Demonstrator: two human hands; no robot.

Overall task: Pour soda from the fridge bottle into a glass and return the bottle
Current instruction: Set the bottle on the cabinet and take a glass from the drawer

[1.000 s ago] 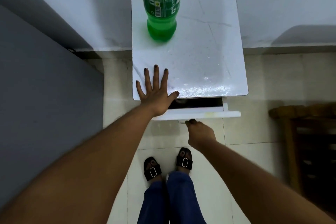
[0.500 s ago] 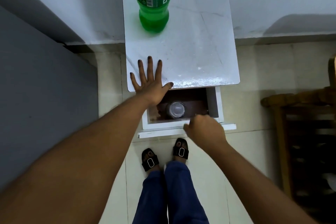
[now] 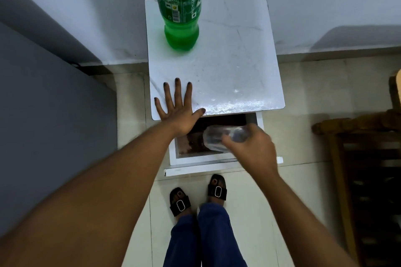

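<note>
A green soda bottle (image 3: 180, 15) stands upright at the back left of a small white table (image 3: 234, 67); its cap is out of frame. My left hand (image 3: 175, 108) lies flat on the table's front left corner, fingers spread. Below the tabletop a white drawer (image 3: 195, 160) is pulled out. My right hand (image 3: 251, 147) grips a clear glass (image 3: 217, 138), blurred and tilted on its side above the open drawer.
A grey panel (image 3: 47, 128) fills the left side. A wooden chair or frame (image 3: 364, 158) stands at the right. A white wall runs behind the table. My feet in black sandals (image 3: 197, 197) stand on the tiled floor just before the drawer.
The drawer went from nearly closed to pulled out. My right hand left the drawer front and took the glass out of the drawer. My left hand stayed flat on the table.
</note>
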